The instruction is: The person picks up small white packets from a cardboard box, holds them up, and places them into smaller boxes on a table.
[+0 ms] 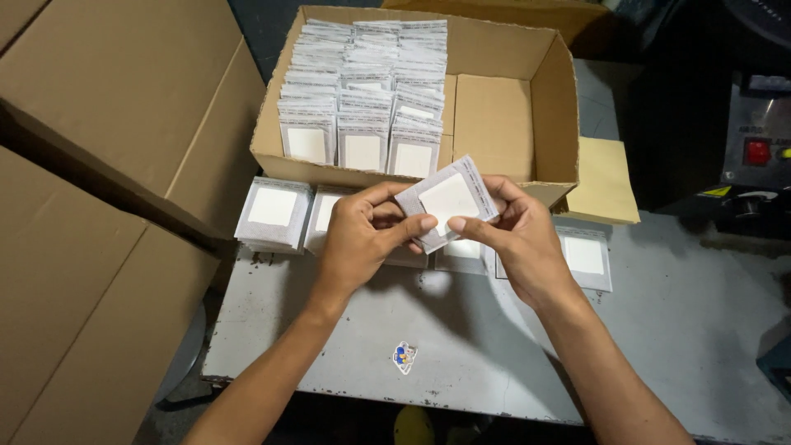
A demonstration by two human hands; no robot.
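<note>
My left hand [362,235] and my right hand [515,235] together hold a small stack of flat grey packets [449,200] with white square centres, tilted, just in front of an open cardboard box [554,107]. Three rows of the same packets [362,91] stand on edge in the box's left part; its right part shows bare cardboard. More packets lie on the grey metal table [461,346]: a stack [273,213] to the left of my hands, one [587,257] to the right, others partly hidden behind my hands.
Large cardboard boxes [107,165] fill the left side. A tan pad [603,181] lies right of the open box. A dark machine with a red switch [756,151] stands at the far right. A small sticker [404,357] is on the table.
</note>
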